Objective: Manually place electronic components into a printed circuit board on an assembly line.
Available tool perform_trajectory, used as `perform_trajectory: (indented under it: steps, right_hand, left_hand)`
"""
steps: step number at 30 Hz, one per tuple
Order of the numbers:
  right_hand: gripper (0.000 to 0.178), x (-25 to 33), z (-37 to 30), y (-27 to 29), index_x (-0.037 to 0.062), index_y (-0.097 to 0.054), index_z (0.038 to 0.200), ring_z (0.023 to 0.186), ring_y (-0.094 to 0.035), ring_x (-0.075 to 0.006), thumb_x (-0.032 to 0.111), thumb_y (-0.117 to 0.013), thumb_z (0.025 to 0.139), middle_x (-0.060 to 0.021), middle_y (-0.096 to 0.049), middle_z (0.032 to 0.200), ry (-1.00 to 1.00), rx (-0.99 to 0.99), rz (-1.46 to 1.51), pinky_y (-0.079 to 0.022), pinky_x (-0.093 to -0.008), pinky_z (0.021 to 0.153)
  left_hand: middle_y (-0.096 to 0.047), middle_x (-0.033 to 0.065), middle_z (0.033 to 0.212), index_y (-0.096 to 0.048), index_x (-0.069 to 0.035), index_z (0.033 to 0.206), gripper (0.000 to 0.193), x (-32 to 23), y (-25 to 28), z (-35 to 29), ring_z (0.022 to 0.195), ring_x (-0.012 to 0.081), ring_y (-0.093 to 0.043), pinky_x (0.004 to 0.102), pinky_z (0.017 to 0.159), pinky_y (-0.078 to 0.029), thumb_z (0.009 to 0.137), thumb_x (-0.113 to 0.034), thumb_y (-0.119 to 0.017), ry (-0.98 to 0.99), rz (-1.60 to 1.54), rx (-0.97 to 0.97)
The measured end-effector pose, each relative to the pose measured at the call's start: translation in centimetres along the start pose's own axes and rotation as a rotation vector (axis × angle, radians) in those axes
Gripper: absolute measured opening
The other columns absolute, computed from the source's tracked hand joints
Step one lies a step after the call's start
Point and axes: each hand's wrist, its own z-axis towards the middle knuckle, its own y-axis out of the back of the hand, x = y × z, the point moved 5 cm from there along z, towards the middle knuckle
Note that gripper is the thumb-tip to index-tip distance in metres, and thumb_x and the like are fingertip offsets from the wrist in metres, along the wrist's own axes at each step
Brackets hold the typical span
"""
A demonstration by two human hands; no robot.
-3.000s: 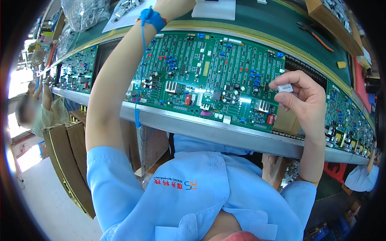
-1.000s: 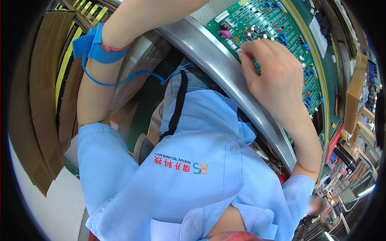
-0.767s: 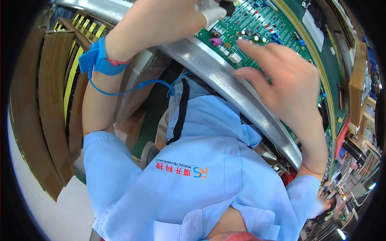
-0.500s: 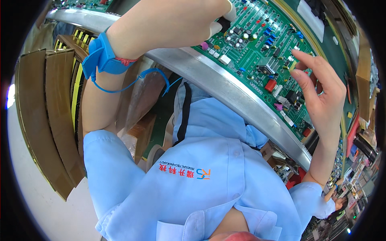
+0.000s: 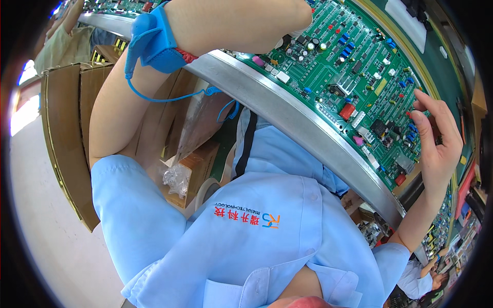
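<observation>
A large green circuit board [image 5: 321,77] carries several capacitors, red and blue parts and a finned metal heatsink [image 5: 343,86]. My left hand [image 5: 251,23] is over its far left part, wearing a blue wrist strap [image 5: 156,38] with a coiled cord. The back of that hand hides its fingers, and the top edge cuts it off, so whatever it may hold is out of sight. Over the board's right part is my right hand [image 5: 439,131], open, its thumb and forefinger curved and apart. A tiny red spot shows at the thumb tip; whether it touches the thumb is unclear.
A metal rail [image 5: 272,97] runs along the board's near side, close to my body. Brown cardboard [image 5: 64,138] stands at the left. A white block [image 5: 408,23] lies beyond the board. Other people are at the upper left and lower right [image 5: 416,280].
My right hand has moved right, away from the middle parts of the board. My left hand has turned, hiding the fingertips and the black piece they were at. The view has shifted slightly.
</observation>
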Motion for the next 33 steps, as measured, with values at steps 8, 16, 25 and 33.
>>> perform_trajectory:
  steps: [8, 16, 25, 33]
  right_hand:
    - [0.022, -0.8, -0.7, 0.4, 0.0024, -0.070, 0.111, 0.071, -0.052, -0.0064, 0.005, -0.068, 0.090, -0.0022, -0.062, 0.086, -0.026, -0.030, 0.008, -0.035, -0.0193, 0.058]
    - [0.022, -0.7, -0.6, 0.2, 0.0022, -0.070, 0.111, 0.071, -0.051, -0.0071, 0.004, -0.069, 0.089, -0.0027, -0.062, 0.086, -0.032, -0.031, 0.020, -0.035, -0.0205, 0.058]
    - [0.021, -0.8, -0.7, 0.2, 0.0020, -0.070, 0.110, 0.070, -0.051, -0.0075, 0.004, -0.069, 0.089, -0.0029, -0.063, 0.086, -0.047, -0.030, 0.042, -0.035, -0.0207, 0.058]
    - [0.021, -0.7, -0.9, 0.5, 0.0023, -0.070, 0.110, 0.071, -0.051, -0.0076, 0.004, -0.069, 0.089, -0.0034, -0.063, 0.087, -0.012, -0.041, 0.009, -0.036, -0.0208, 0.058]
  left_hand:
    - [-0.067, 0.0187, 0.077, -0.066, 0.002, 0.073, 0.012, 0.1, 0.0, 0.3, 0.081, 0.0363, -0.067, 0.0428, 0.076, -0.053, 0.070, -0.009, -0.065, -0.035, 0.015, 0.004]
    - [-0.067, 0.0169, 0.079, -0.067, 0.001, 0.075, 0.012, 0.1, -1.1, 0.4, 0.080, 0.0332, -0.067, 0.0409, 0.076, -0.052, 0.075, -0.011, -0.064, -0.132, 0.021, -0.004]
    - [-0.068, 0.0158, 0.080, -0.067, 0.000, 0.076, 0.010, 0.1, -1.7, 0.4, 0.080, 0.0321, -0.067, 0.0400, 0.077, -0.052, 0.075, -0.010, -0.064, -0.131, 0.093, -0.033]
    - [-0.067, 0.0150, 0.081, -0.067, -0.001, 0.076, 0.010, -0.4, -0.7, -0.1, 0.081, 0.0309, -0.067, 0.0391, 0.078, -0.051, 0.075, -0.010, -0.065, -0.167, 0.088, -0.049]
